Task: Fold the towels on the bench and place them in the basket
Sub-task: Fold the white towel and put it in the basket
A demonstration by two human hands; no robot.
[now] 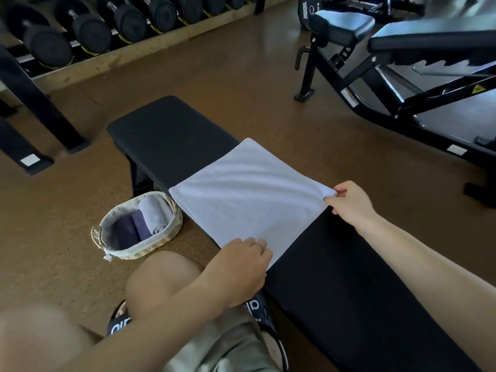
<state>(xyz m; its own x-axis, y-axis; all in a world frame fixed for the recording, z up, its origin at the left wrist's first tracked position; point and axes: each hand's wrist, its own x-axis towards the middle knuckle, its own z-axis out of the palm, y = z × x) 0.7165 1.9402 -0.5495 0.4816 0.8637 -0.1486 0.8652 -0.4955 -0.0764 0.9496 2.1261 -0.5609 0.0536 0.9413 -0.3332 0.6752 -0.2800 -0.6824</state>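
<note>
Pinching near corners of the white towel [249,194] on the bench [171,135]: left hand [241,267] and right hand [351,202] well apart; light, limp cloth, likely best held by corners.

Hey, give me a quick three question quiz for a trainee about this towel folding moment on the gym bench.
1. True or false: the white terry towel lies spread flat on the black padded bench.
2. Which hand pinches the towel's far right corner: A left hand, B right hand?
3. Fill in: the woven lined basket stands on the ____ and holds rolled towels.

Key: 1 true; 2 B; 3 floor.
</note>
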